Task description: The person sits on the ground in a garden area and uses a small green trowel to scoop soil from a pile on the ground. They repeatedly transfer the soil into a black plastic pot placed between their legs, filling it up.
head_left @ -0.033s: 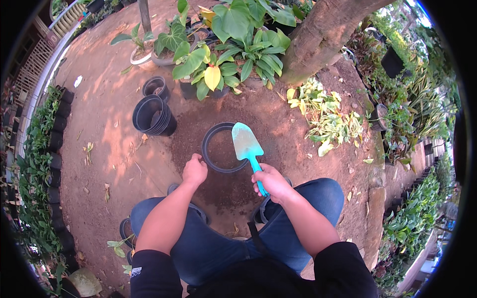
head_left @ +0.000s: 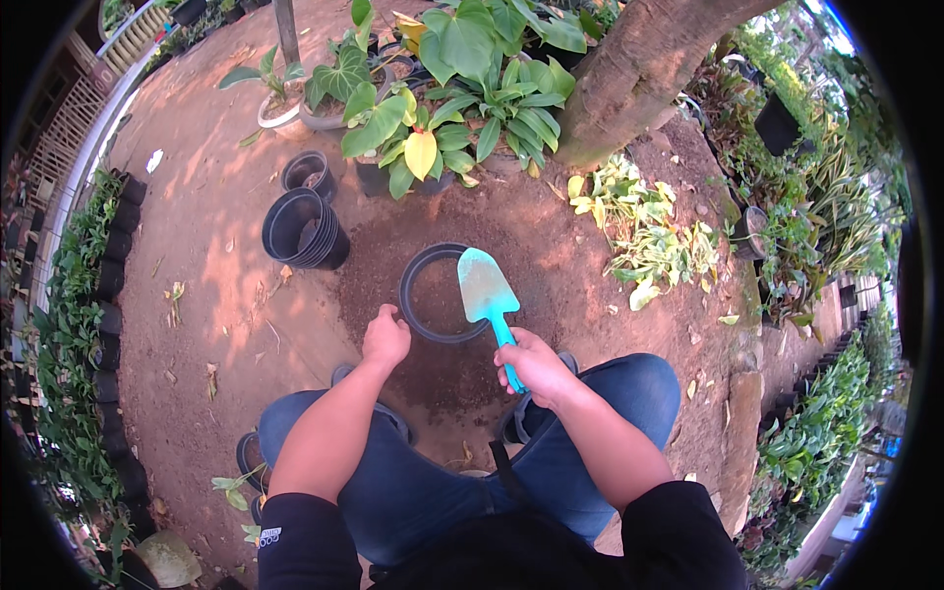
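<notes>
My right hand (head_left: 536, 366) is wrapped round the handle of a turquoise hand trowel (head_left: 487, 285). The trowel's blade points away from me, over the right side of a round black plant pot (head_left: 409, 310). Brown soil (head_left: 438, 295) shows inside the pot's rim. My left hand (head_left: 386, 336) hovers just left of the pot, apart from it, its fingers loosely curled in; I see nothing in them.
A stack of black pots (head_left: 305, 231) stands at the left, with another pot (head_left: 310, 175) behind it. Leafy potted plants (head_left: 433, 147) and a tree trunk (head_left: 639, 79) are at the back. Yellowing cut leaves (head_left: 649, 221) lie to the right.
The trowel's blade has dipped slightly toward me in my right hand. My left hand has stayed in place.
</notes>
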A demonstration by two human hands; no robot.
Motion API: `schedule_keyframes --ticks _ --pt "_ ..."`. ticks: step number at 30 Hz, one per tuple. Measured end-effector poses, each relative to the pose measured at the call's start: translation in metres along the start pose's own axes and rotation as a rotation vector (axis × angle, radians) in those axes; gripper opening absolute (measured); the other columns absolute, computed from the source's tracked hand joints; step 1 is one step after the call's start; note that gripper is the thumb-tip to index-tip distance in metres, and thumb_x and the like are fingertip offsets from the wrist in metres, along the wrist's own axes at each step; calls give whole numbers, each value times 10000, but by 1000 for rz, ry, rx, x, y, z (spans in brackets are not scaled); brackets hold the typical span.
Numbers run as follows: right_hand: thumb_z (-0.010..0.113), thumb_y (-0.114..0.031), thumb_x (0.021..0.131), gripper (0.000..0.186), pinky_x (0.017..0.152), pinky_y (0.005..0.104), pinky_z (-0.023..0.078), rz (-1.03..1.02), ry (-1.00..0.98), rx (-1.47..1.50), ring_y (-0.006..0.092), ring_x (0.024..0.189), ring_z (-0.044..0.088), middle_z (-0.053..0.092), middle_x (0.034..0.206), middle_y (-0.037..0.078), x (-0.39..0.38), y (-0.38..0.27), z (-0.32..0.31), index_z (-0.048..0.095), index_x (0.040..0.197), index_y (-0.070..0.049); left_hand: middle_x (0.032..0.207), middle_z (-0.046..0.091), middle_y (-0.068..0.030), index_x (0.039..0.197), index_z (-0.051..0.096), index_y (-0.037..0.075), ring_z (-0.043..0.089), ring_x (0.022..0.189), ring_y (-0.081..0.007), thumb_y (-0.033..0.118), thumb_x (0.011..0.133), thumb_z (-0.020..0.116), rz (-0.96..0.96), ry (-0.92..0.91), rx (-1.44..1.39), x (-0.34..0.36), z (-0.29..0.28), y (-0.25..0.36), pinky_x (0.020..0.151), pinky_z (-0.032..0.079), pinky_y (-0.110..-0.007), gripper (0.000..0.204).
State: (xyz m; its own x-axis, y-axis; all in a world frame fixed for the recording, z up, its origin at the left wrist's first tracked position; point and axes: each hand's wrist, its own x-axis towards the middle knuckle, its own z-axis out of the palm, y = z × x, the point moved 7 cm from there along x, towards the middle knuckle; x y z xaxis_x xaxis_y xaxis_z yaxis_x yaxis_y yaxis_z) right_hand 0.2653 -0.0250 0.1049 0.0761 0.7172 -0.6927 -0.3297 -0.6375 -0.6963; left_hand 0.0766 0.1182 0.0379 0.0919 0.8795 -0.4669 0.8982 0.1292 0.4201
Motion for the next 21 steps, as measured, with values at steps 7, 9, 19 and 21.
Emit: schedule_keyframes --ticks 7,9,19,21 --pt "528 -123 808 84 413 253 375 123 -78 93 107 545 494 497 714 20 23 5 29 498 856 -60 1114 589 -210 1311 416 86 567 1045 -353 179 861 472 23 -85 110 12 7 19 895 455 -433 463" --pt "534 -130 803 66 406 245 356 121 -100 107 100 536 488 502 712 14 35 3 30 512 818 -70 1111 590 -210 1314 422 67 573 1040 -345 185 866 450 49 -92 220 17 7 21 885 464 -429 464" --pt "536 -109 789 79 378 254 323 35 -45 5 110 481 459 493 670 30 58 -12 29 507 776 -36 1100 600 -189 1364 357 52 586 1017 -333 202 881 425 95 -181 300 15 6 19 861 482 -417 510" --pt "535 -105 788 79 374 255 319 60 -46 47 111 472 453 491 664 31 63 -9 22 511 777 -31 1102 599 -191 1360 360 44 586 1016 -335 208 886 421 112 -187 316 16 8 18 862 482 -416 505"
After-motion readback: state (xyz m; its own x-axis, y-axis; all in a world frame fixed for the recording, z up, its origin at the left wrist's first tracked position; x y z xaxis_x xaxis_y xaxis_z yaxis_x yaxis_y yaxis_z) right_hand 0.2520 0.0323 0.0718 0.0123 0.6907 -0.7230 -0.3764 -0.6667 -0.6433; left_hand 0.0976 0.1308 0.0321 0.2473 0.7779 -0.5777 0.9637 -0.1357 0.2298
